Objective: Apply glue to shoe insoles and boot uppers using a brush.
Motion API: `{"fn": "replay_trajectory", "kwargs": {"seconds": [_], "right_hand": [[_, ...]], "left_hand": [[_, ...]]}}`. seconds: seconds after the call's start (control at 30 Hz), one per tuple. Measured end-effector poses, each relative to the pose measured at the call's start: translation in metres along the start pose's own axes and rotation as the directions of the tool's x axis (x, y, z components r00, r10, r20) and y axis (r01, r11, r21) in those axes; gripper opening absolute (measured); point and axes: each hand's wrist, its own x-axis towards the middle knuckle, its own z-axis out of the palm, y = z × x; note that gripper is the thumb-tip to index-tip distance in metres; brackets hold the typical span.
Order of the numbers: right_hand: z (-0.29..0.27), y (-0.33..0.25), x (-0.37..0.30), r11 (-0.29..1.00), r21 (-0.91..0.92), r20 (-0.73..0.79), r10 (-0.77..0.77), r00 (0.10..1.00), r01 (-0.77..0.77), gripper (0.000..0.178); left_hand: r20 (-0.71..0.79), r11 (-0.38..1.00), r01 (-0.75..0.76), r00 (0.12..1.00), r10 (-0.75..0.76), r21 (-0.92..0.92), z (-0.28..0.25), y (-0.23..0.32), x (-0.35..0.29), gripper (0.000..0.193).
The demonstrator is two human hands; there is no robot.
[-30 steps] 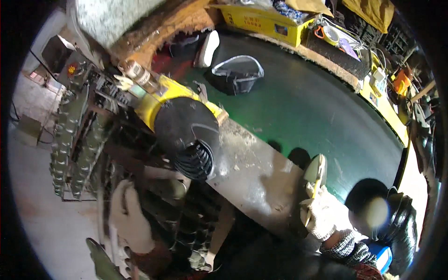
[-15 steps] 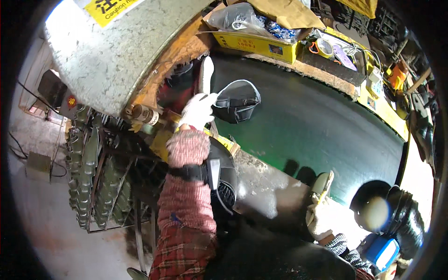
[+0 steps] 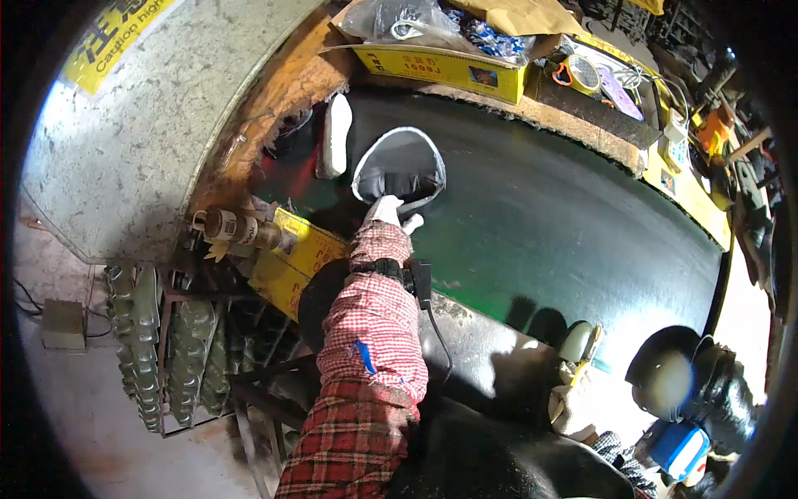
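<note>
My left hand (image 3: 387,211), in a white glove, is at the near rim of a black boot upper (image 3: 405,158) with a pale edge; its fingers are closed on that rim, partly hidden by my sleeve. The upper lies on a dark green belt (image 3: 540,200) with its opening toward me. Beside it, farther left, is a white shoe last (image 3: 335,137). At lower right my right hand (image 3: 573,403), also gloved and bleached by glare, is closed around a thin yellowish stick (image 3: 586,353). A rounded grey-green piece (image 3: 575,341) sticks up beside the stick; I cannot tell what it is.
A yellow carton (image 3: 440,71) with plastic bags stands behind the belt, next to a dark tray (image 3: 590,108) holding tape. A metal hood (image 3: 158,125) looms at left above a bottle (image 3: 237,227). At right are a round black lamp (image 3: 665,374) and a blue-and-white container (image 3: 680,449).
My left hand has moved from beside the white last to the boot upper's near rim. The upper's opening now faces me more. My right hand has stayed nearly in place.
</note>
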Motion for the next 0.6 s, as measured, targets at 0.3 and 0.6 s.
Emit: {"fn": "replay_trajectory", "kwargs": {"seconds": [0.3,0.6], "right_hand": [[-0.001,0.001,0.001,0.998,0.053,-0.04,0.023,0.999,-0.021,0.02],[-0.017,-0.001,0.008,0.99,0.14,-0.056,0.039,0.998,-0.031,0.016]], "left_hand": [[0.284,0.001,0.328,0.82,-0.497,-0.945,-0.036,0.05,0.045,0.032],[-0.749,0.819,-0.564,0.498,0.437,0.103,-0.056,0.103,0.022,0.07]]}}
